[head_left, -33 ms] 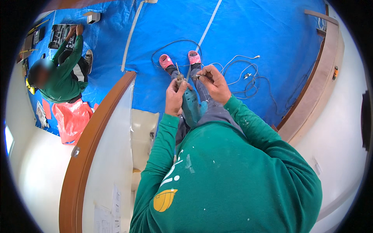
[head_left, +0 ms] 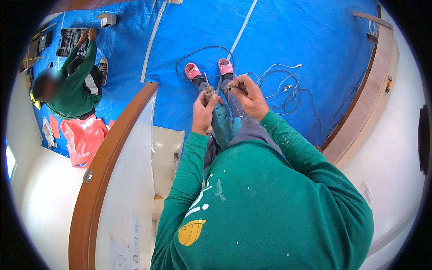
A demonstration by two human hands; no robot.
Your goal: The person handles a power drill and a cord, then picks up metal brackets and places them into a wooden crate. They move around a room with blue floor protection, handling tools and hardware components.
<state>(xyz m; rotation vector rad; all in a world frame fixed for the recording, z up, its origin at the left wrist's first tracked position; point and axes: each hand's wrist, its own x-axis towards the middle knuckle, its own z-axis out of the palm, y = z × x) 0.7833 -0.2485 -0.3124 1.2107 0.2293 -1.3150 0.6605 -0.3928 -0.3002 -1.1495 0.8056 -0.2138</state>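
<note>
A teal power drill points away from me in front of my belly, its body resting near my thighs. My left hand is closed around its front end, fingers at the metal chuck. A thin bit sticks out of that chuck. Just to the right, my right hand pinches a small dark metal piece, by its look a chuck key. Its tip is close to the chuck; whether they touch I cannot tell. My fingers partly cover both.
Blue sheeting covers the floor, with a looped cable beyond my right hand. A brown-edged door panel stands at left. Past it a co-worker crouches, hands at an open tool case. A wooden frame runs along the right.
</note>
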